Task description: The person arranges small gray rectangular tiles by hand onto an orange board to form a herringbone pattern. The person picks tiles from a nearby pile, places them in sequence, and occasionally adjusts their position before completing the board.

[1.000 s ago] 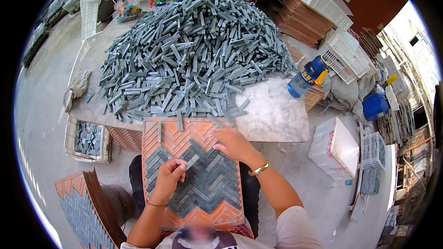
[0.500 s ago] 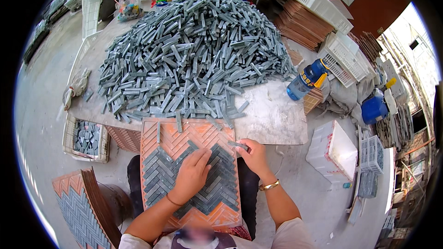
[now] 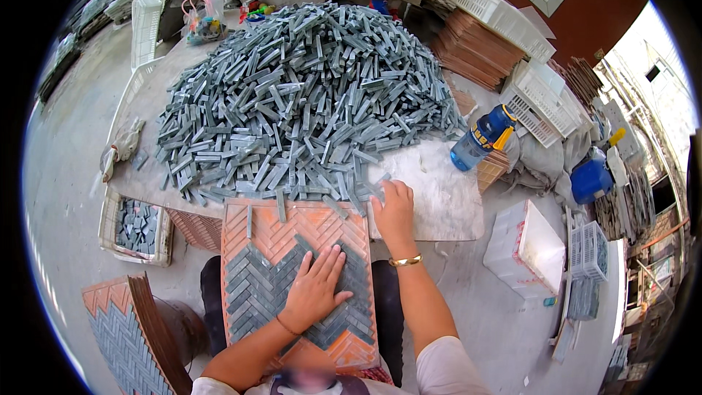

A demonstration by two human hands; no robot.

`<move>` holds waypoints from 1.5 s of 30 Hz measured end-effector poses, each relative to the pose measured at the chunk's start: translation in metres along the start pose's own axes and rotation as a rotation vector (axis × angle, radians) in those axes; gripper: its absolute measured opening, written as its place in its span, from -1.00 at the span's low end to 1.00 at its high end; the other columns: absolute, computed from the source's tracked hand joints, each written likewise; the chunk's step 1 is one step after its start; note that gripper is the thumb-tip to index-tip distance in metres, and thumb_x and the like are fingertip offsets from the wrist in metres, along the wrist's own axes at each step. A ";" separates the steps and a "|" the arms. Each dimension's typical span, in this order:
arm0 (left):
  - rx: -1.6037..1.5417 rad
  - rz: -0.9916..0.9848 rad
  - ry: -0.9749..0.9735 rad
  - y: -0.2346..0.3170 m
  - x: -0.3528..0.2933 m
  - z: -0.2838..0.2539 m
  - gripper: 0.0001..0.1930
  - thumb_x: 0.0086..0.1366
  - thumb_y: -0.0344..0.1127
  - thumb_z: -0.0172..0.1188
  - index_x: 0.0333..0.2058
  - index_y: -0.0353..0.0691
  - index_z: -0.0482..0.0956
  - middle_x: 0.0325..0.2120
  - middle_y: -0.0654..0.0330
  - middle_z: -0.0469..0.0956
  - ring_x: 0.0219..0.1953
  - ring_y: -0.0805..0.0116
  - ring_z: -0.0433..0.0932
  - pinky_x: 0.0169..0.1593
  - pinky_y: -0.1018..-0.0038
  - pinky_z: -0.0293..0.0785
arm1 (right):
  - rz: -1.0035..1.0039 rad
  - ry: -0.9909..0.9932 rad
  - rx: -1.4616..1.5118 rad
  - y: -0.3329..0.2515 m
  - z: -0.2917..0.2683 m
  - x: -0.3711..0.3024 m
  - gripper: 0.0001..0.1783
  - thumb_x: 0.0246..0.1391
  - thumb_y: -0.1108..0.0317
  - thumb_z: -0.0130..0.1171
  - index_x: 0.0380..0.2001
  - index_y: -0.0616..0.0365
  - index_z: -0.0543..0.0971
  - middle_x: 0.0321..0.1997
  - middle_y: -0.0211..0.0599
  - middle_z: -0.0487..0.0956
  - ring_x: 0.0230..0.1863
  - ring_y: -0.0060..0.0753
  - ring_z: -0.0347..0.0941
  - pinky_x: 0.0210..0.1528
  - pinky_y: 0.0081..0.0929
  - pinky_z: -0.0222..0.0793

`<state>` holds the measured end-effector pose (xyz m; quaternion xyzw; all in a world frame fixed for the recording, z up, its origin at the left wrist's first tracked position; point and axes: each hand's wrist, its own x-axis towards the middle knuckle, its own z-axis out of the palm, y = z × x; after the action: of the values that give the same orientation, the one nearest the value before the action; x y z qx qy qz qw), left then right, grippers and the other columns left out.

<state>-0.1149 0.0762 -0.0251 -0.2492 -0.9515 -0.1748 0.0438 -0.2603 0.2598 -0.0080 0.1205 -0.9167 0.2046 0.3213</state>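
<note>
Grey tiles beneath left hand, fingers slightly apart; right hand beside tile pile, fingers' grip unclear.

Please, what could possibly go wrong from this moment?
The left hand lies flat on the laid strips; pressing might shift some out of line. Loose strips at the front of the pile reach over the orange board and could slide onto it. The blue bottle, near the table's right edge, might fall if bumped.
</note>
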 end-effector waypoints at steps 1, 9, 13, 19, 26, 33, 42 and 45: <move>0.000 0.001 -0.001 -0.001 0.000 0.000 -0.20 0.19 0.18 0.06 0.24 -0.30 0.20 0.29 0.07 0.14 0.34 0.18 0.08 0.35 0.10 -0.08 | 0.103 -0.142 0.074 -0.004 0.000 0.001 -0.71 -0.11 0.38 0.27 -0.25 0.21 0.53 -0.26 -0.12 0.51 -0.21 -0.02 0.45 -0.16 -0.21 0.39; 0.000 -0.001 0.005 0.001 -0.001 0.001 -0.21 0.20 0.18 0.04 0.24 -0.30 0.20 0.30 0.07 0.13 0.34 0.19 0.07 0.36 0.13 -0.12 | 0.217 -0.413 0.275 -0.005 -0.003 -0.027 -0.74 -0.17 0.43 0.32 -0.34 0.28 0.58 -0.42 -0.14 0.56 -0.48 -0.31 0.52 -0.36 -0.43 0.46; -0.011 -0.016 -0.008 0.000 -0.001 0.001 -0.21 0.20 0.17 0.05 0.24 -0.30 0.20 0.30 0.07 0.13 0.35 0.19 0.07 0.36 0.13 -0.12 | 0.295 -0.587 0.469 -0.024 -0.039 -0.050 -0.76 -0.14 0.47 0.26 -0.31 0.21 0.57 -0.43 -0.17 0.54 -0.47 -0.21 0.52 -0.38 -0.35 0.44; -0.021 -0.006 -0.005 0.001 -0.001 0.000 -0.21 0.19 0.16 0.06 0.23 -0.31 0.21 0.29 0.05 0.15 0.34 0.18 0.08 0.36 0.12 -0.11 | 0.226 -0.486 0.350 -0.035 -0.051 -0.071 -0.74 -0.13 0.49 0.28 -0.26 0.20 0.60 -0.39 -0.13 0.56 -0.44 -0.26 0.53 -0.34 -0.45 0.44; -0.034 0.007 0.006 0.000 0.000 0.000 -0.23 0.18 0.12 0.10 0.21 -0.34 0.23 0.28 0.04 0.16 0.34 0.16 0.09 0.35 0.11 -0.10 | 0.208 -0.463 0.324 -0.033 -0.045 -0.068 -0.76 -0.14 0.47 0.29 -0.29 0.16 0.62 -0.43 -0.17 0.55 -0.42 -0.21 0.51 -0.34 -0.40 0.42; -0.094 0.026 0.043 0.006 0.024 -0.002 -0.24 0.15 0.05 0.15 0.20 -0.35 0.23 0.26 0.02 0.19 0.32 0.12 0.11 0.35 0.11 -0.08 | 0.131 -0.469 0.439 -0.022 -0.030 -0.063 -0.83 -0.08 0.44 0.23 -0.33 0.18 0.61 -0.35 -0.15 0.57 -0.33 -0.06 0.51 -0.27 -0.32 0.42; -0.089 -0.041 0.064 0.012 0.031 0.013 -0.17 0.13 0.14 0.14 0.20 -0.40 0.22 0.24 -0.03 0.21 0.32 0.09 0.11 0.35 0.11 -0.08 | 0.281 -0.423 0.552 -0.016 -0.028 -0.031 -0.80 -0.03 0.44 0.14 -0.29 0.20 0.62 -0.37 0.00 0.60 -0.33 -0.03 0.56 -0.27 -0.31 0.46; -0.099 -0.033 0.056 0.010 0.034 0.003 -0.18 0.11 0.11 0.18 0.20 -0.39 0.24 0.24 -0.03 0.20 0.31 0.10 0.12 0.35 0.11 -0.08 | 0.227 -0.426 0.576 -0.033 -0.022 -0.012 -0.80 -0.02 0.46 0.15 -0.28 0.27 0.60 -0.36 -0.02 0.61 -0.37 -0.08 0.57 -0.30 -0.36 0.47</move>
<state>-0.1399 0.1008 -0.0194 -0.2304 -0.9441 -0.2292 0.0553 -0.2275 0.2419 0.0096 0.1434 -0.8755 0.4585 0.0516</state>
